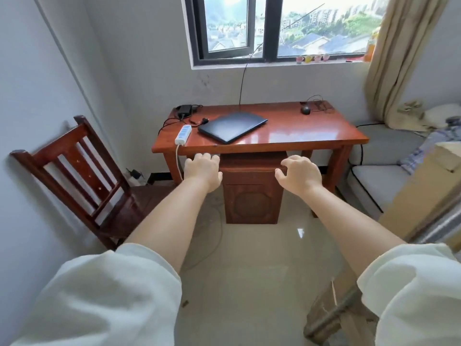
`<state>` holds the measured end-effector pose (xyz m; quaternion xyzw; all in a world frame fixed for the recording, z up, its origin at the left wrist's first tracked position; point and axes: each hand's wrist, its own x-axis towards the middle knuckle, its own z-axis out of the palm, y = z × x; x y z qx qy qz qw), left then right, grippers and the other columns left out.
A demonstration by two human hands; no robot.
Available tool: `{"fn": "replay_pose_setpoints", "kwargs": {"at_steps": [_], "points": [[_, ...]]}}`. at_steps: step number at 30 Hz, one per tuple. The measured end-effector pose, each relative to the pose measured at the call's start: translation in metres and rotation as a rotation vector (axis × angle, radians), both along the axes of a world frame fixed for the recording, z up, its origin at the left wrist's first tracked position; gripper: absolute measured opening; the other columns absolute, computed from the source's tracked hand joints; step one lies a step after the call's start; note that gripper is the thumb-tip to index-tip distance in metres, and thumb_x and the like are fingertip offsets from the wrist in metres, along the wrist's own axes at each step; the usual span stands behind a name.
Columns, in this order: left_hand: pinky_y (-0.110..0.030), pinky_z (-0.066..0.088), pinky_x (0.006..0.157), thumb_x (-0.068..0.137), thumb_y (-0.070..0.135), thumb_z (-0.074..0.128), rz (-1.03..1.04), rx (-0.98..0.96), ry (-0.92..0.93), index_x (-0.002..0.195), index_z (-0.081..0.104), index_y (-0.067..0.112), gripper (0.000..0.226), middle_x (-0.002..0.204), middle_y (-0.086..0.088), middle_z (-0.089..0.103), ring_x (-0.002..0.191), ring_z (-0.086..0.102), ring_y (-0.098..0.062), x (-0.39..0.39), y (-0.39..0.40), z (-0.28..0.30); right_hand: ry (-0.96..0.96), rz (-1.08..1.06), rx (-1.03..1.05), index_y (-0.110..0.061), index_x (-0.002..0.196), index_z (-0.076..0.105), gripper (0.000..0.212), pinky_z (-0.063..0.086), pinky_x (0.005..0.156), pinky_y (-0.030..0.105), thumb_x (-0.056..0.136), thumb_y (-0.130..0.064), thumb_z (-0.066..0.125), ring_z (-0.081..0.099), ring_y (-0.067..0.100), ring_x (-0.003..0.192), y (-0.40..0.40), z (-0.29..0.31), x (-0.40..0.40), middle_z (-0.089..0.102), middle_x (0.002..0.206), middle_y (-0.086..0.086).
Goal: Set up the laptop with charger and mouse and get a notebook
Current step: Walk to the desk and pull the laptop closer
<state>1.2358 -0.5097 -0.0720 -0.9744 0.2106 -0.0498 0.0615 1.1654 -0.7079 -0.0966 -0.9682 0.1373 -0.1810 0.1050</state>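
A dark laptop (232,126) lies closed on the reddish wooden desk (299,136), left of its middle. A black charger brick (185,109) with its cable sits at the desk's back left corner. In front of it lies a white power strip (183,134). A dark mouse (305,110) with a coiled wire rests at the back right. My left hand (202,171) and my right hand (298,174) are stretched out in front of the desk, short of its front edge, fingers apart and holding nothing. No notebook is visible.
A small wooden cabinet (252,196) stands under the desk. A wooden chair (82,176) leans by the left wall. A bed (384,156) with bedding is on the right, a cardboard box (421,193) nearer me. A window (274,28) is above.
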Motion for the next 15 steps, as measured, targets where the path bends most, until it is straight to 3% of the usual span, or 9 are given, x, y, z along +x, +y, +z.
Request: {"fn": "replay_pose_setpoints", "kwargs": {"at_steps": [9, 15], "points": [[-0.042, 0.043, 0.095, 0.094, 0.033, 0.045, 0.093, 0.009, 0.005, 0.125, 0.046, 0.009, 0.039, 0.128, -0.013, 0.054, 0.119, 0.048, -0.030, 0.221, -0.073, -0.022, 0.084, -0.013, -0.048, -0.003, 0.107, 0.062, 0.034, 0.046, 0.084, 0.036, 0.088, -0.028, 0.047, 0.055, 0.033, 0.105, -0.087, -0.017, 0.221, 0.064, 0.111, 0.016], [-0.040, 0.039, 0.101, 0.095, 0.033, 0.042, 0.086, 0.000, 0.072, 0.128, 0.042, 0.009, 0.042, 0.134, -0.013, 0.049, 0.125, 0.043, -0.030, 0.396, -0.122, -0.044, 0.160, -0.068, -0.006, -0.003, 0.114, 0.058, 0.035, 0.044, 0.092, 0.039, 0.089, -0.025, 0.046, 0.050, 0.033, 0.115, -0.144, -0.022, 0.390, 0.058, 0.122, 0.016]]}}
